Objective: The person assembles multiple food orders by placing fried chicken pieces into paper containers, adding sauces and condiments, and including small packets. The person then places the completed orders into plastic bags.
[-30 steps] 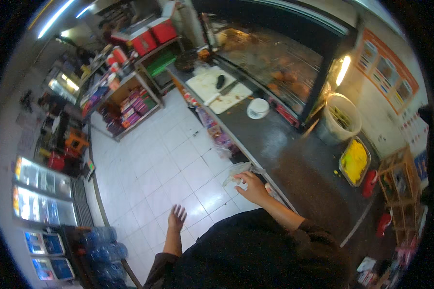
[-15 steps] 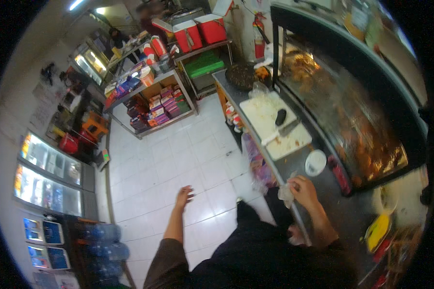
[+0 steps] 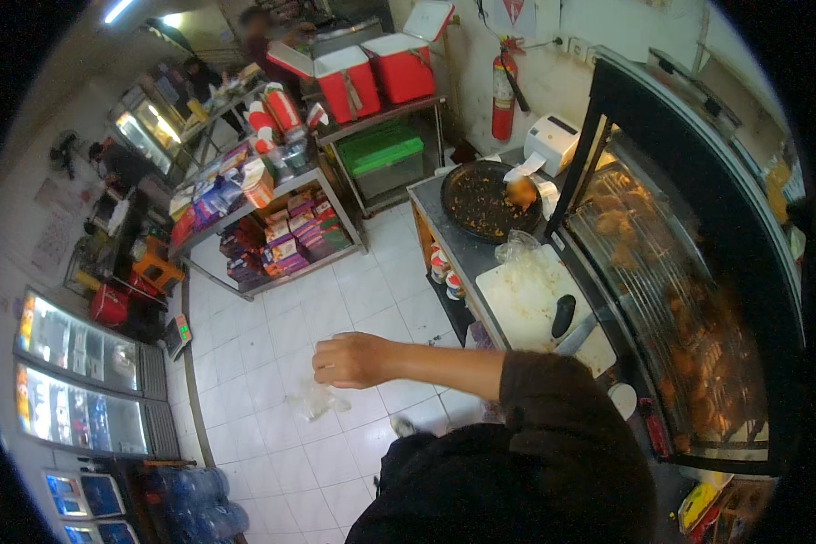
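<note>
Stretched across in front of my body, my right hand (image 3: 354, 361) points left above the tiled floor. Its fingers are closed on a crumpled clear plastic bag (image 3: 313, 401), which hangs below the fist. My left hand does not show. To the right of my arm, a white cutting board (image 3: 526, 295) rests on the dark counter (image 3: 431, 204). A knife (image 3: 578, 334) with a dark handle (image 3: 564, 315) appears to lie on the board, partly cut off from sight by my sleeve. Another clear plastic bag (image 3: 519, 247) sits at the board's far end.
A glass display case (image 3: 680, 299) with fried food lines the right side. A round dark pan (image 3: 480, 195) and a white printer-like machine (image 3: 553, 140) stand farther back. Ahead are a shelf table with boxes (image 3: 290, 240) and red coolers (image 3: 346, 83). Water jugs (image 3: 195, 499) stand lower left.
My right hand has swung from the counter edge leftward across my body, carrying the plastic bag. My left hand has gone out of sight. The view has shifted, showing more of the case.
</note>
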Motion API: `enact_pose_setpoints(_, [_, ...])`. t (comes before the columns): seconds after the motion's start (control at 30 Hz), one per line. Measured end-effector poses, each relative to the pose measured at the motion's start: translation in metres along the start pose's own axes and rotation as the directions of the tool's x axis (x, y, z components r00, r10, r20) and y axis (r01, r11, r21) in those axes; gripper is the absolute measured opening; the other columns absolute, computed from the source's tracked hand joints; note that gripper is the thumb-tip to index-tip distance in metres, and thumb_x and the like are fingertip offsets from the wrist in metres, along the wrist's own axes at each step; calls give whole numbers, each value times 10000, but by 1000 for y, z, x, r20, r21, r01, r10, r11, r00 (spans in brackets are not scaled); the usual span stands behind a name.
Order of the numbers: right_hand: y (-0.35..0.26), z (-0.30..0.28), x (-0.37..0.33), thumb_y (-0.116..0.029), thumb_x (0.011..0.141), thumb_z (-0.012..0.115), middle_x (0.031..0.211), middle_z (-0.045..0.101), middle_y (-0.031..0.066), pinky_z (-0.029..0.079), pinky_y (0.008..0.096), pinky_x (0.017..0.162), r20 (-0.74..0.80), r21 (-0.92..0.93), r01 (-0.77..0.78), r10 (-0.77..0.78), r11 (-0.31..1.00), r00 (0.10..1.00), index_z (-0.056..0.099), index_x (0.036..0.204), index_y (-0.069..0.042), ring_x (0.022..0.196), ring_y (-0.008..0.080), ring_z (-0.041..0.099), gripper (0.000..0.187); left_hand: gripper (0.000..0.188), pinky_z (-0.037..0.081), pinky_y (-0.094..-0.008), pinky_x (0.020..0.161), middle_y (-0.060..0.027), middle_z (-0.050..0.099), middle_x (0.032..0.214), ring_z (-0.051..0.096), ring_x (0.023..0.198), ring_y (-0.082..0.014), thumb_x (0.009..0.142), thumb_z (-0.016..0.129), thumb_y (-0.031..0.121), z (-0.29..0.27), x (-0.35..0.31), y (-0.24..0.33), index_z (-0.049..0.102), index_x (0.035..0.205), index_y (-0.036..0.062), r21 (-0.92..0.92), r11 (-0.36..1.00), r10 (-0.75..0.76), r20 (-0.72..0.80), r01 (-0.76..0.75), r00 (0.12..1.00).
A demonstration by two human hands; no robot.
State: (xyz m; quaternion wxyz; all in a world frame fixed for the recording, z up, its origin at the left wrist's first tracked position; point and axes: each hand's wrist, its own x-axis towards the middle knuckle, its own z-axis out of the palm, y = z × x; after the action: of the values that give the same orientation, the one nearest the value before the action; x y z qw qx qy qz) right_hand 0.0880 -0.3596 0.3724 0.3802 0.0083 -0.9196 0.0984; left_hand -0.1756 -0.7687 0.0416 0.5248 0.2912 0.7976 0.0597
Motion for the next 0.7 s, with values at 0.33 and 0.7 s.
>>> enact_pose_setpoints(0.33, [318,-181,-284,-250,859,672,1045,694,137,548,441,862,-466,-607,-779,722,159,511,701,1065,-81,1025,342,658,268,473,553,-488,897,-198,735,1102,704,1030,-383,1002,488,442,-143,160,128,703,1117,36,11,977,208,116,-211,971])
enact_pose_setpoints(0.7, [296,-152,-330,-199,838,762,1420,514,210,541,490,958,-670,-534,-808,708,-248,225,480,1434,-55,1317,387,507,675,345,564,-503,865,-201,740,1089,712,996,-394,941,629,338,-432,488,480,694,1172,91,522,786,472,-161,-331,867])
